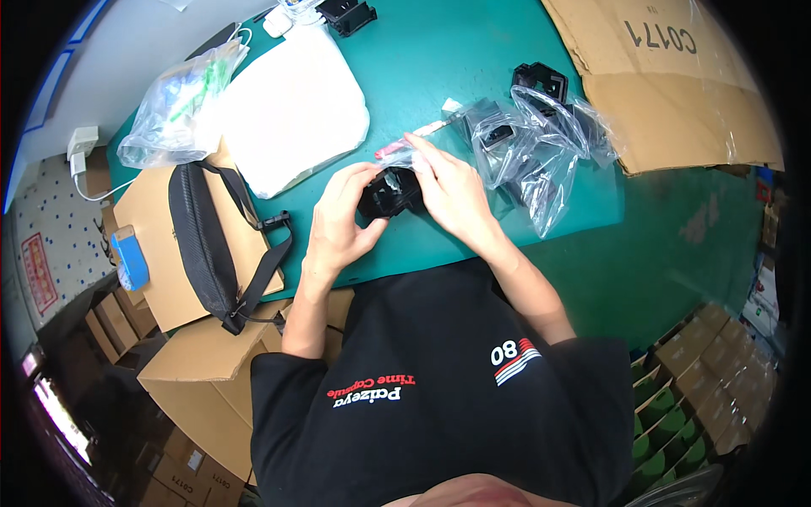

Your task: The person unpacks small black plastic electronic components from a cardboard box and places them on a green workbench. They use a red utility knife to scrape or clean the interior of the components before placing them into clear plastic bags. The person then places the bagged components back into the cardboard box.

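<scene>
While facing the green table (422, 51), holds a black plastic housing (390, 194) close to the near edge, in front of the torso and between both hands. With the left hand (338, 224), clamps the housing's left side, curling fingers over the far edge and setting the thumb low on the near edge. With the right hand (452, 194), reaches over the upper right side, bringing fingertips to a bit of clear film (401, 159); cannot tell whether pinching the film or only touching. Just behind the fingertips, a slender pink-and-white thing (389, 150), partly hidden.

Beside the right hand, crumpled clear bags (545, 182) around dark parts, and near these another black part (541, 83). Farther right, a large cardboard box (676, 101). Beyond the left hand, a white bag (296, 110) touching a clear bag of green and blue contents (182, 110). To the left, a black waist bag (203, 237) on a cardboard sheet (152, 253).
</scene>
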`<state>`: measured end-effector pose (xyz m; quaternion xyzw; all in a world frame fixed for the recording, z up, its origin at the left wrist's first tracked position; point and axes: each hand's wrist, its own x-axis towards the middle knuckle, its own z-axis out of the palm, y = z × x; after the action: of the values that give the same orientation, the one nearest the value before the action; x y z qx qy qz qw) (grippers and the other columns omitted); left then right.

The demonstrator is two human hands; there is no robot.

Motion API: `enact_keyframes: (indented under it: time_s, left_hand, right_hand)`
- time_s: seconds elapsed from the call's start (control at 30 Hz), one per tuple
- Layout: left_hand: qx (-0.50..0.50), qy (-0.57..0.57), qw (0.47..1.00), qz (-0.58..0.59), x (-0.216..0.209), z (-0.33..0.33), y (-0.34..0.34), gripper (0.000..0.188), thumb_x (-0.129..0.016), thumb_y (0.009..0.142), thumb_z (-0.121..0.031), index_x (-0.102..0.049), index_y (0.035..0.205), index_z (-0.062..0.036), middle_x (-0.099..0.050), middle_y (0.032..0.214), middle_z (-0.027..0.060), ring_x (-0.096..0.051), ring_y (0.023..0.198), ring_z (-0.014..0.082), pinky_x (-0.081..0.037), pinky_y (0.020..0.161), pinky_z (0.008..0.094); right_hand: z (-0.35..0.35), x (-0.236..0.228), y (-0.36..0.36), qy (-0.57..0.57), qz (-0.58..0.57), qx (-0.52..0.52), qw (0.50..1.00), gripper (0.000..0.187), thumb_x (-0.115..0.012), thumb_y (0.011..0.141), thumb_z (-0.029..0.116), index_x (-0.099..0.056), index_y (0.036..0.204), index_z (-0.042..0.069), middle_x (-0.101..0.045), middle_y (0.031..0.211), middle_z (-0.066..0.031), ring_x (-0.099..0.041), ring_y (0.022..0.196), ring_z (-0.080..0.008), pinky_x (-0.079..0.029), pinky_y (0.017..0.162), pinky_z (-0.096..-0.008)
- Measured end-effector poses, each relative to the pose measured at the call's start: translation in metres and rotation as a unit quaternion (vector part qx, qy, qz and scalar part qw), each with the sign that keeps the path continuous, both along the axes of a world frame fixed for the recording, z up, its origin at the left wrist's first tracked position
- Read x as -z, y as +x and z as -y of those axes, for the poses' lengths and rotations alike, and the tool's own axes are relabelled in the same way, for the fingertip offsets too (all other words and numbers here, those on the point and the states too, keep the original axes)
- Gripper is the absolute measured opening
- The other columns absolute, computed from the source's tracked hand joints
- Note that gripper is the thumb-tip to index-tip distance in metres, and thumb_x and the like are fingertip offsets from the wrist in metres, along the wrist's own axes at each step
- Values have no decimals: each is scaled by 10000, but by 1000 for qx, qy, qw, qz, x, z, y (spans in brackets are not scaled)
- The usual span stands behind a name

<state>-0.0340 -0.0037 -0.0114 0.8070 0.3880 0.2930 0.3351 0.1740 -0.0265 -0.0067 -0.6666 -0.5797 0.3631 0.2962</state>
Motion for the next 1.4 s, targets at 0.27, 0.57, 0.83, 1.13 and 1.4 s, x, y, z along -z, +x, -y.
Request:
enact_keyframes:
  time_s: [0.27,0.57,0.83,1.13,1.4]
  left_hand:
    - [-134,104,985,-40,-6,13,18,599,-812,585,-24,-640,1158,-22,-541,1102,148,-555,1018,323,-490,870,419]
    - [-223,183,957,44,19,4,29,707,-949,539,-177,-655,1173,-67,-487,1021,102,-502,917,272,-459,770,397]
    - [-219,153,957,112,18,5,32,650,-944,600,-192,-656,1160,-33,-526,1031,109,-555,921,255,-486,743,374]
    - [-43,127,982,130,7,4,28,194,-687,882,73,-632,1063,30,-584,783,110,-595,679,233,-483,606,322]
    - [-109,8,989,103,1,34,26,495,-683,859,61,-475,1307,37,-604,819,86,-607,654,170,-526,621,308]
  right_hand:
    - [10,13,-7,70,49,25,996,223,-645,905,53,-526,1093,61,-654,905,-154,-679,820,-383,-537,676,-484]
    - [19,3,-25,164,-35,64,984,220,-692,804,0,-510,926,29,-568,891,-131,-649,775,-327,-512,647,-440]
    - [28,17,-32,114,-55,-29,992,348,-776,817,141,-496,963,-6,-582,843,-166,-631,726,-345,-528,647,-420]
    - [16,42,-27,81,-185,160,966,254,-663,996,204,-611,1089,-26,-674,717,-148,-604,557,-159,-501,554,-345]
    - [14,8,-11,47,-74,132,987,265,-585,1040,201,-475,918,-6,-575,626,-202,-602,532,-330,-450,516,-443]
